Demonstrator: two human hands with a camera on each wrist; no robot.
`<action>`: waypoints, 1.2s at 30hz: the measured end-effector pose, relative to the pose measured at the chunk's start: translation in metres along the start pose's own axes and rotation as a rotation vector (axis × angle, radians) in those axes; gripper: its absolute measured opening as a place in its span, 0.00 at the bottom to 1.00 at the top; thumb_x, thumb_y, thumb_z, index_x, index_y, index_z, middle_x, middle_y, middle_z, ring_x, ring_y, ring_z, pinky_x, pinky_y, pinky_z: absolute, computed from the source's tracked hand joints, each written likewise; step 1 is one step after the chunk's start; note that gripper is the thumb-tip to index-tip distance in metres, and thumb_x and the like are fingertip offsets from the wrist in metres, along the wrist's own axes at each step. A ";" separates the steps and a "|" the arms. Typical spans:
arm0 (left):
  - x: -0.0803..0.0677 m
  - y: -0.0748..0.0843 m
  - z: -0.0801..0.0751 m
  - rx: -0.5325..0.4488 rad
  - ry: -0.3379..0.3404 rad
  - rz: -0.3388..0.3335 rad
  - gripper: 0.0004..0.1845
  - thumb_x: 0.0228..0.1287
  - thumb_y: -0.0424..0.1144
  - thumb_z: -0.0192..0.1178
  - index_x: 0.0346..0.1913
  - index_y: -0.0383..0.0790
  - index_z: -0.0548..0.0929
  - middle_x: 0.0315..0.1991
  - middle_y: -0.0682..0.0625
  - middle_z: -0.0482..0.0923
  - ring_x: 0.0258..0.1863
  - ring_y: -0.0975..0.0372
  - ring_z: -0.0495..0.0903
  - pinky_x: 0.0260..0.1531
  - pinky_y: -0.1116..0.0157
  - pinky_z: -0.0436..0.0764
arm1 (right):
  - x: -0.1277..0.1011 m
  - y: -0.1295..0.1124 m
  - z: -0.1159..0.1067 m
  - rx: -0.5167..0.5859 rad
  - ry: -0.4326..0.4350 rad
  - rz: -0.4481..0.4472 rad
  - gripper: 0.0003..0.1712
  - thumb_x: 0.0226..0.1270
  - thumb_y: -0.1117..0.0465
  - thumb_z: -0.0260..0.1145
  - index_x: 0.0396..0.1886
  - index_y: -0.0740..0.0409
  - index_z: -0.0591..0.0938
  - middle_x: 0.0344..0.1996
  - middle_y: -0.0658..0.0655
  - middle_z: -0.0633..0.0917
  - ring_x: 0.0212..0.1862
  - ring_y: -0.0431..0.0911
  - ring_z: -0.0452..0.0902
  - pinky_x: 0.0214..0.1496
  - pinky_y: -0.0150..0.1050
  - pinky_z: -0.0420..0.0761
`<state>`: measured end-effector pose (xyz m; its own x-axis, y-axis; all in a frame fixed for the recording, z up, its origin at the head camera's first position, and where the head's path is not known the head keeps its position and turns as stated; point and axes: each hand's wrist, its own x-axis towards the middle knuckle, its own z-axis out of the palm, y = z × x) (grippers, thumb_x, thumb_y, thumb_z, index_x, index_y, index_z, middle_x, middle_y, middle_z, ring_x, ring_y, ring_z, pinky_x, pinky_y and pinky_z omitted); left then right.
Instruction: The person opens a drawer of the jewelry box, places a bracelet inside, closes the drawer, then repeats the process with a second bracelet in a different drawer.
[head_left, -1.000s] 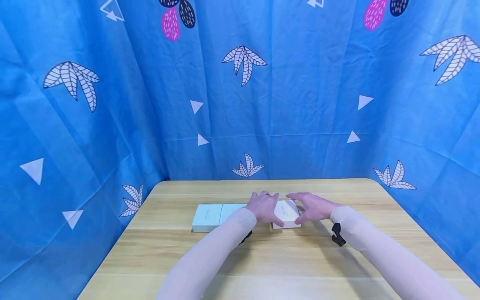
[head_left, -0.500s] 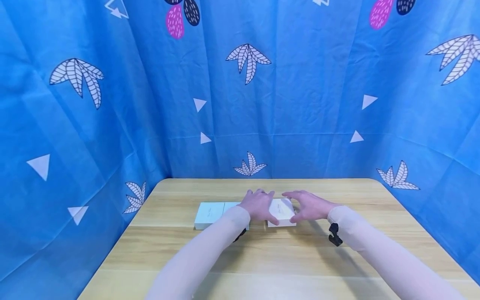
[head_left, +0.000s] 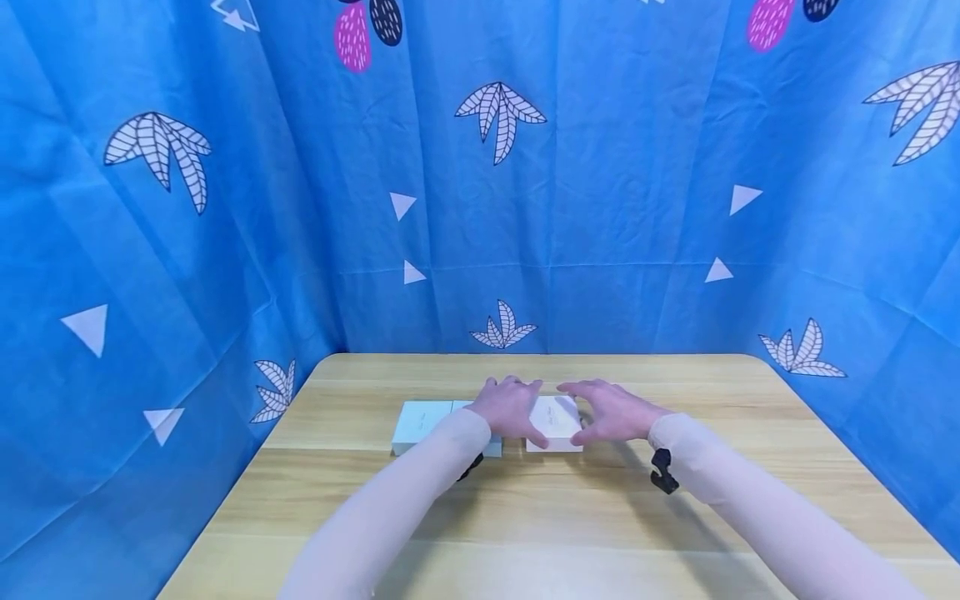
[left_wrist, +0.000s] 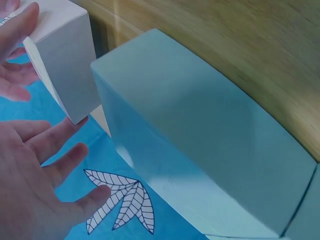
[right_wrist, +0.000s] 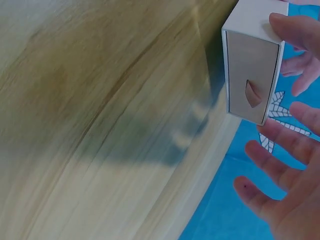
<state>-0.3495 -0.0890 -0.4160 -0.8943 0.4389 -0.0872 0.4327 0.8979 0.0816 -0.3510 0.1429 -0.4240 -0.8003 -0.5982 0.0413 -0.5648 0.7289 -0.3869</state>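
Head view shows a small white box (head_left: 556, 421) lying flat on the wooden desk (head_left: 570, 517), a bit past the middle and between the two hands. The left hand (head_left: 510, 408) is on the left side of the box and the right hand (head_left: 611, 412) is on its right side, so the box sits right in the gap between them. Both hands look about as near to it as each other. The fingers of both hands are spread and mostly straight, and they lie against the sides of the box without curling round it; the thumbs touch its near corners. In the right wrist view the box has an open end with a brown inside and a little thumb notch (right_wrist: 251, 93), facing the right hand. The long side of the box seems to run from near to far, but it is hard to be sure. Just to the left of the white box, with a thin gap, sit two pale green boxes (head_left: 422, 423) side by side, and the left arm covers part of the nearer one. A blue cloth (head_left: 225, 250) with leaf shapes hangs all around the desk. Compared with a second ago, the white box and both hands have slid a little to the left, closer to the green boxes.
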 end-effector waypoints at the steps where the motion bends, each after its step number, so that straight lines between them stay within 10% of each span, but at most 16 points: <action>1: -0.001 -0.001 0.000 0.000 -0.002 -0.001 0.61 0.43 0.74 0.71 0.79 0.50 0.60 0.70 0.54 0.73 0.71 0.55 0.66 0.71 0.42 0.61 | 0.000 -0.002 0.001 -0.003 0.001 0.002 0.56 0.47 0.43 0.81 0.76 0.50 0.68 0.70 0.60 0.74 0.69 0.61 0.69 0.63 0.69 0.72; 36: -0.017 -0.026 0.002 -0.024 -0.071 -0.048 0.60 0.45 0.68 0.74 0.79 0.49 0.60 0.71 0.53 0.73 0.73 0.55 0.64 0.72 0.40 0.58 | 0.018 -0.024 0.023 -0.078 0.025 -0.028 0.55 0.46 0.38 0.80 0.75 0.46 0.69 0.67 0.61 0.76 0.64 0.60 0.75 0.61 0.65 0.75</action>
<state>-0.3456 -0.1195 -0.4188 -0.9031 0.3979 -0.1617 0.3862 0.9170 0.0997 -0.3472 0.1075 -0.4355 -0.7884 -0.6107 0.0743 -0.6000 0.7366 -0.3120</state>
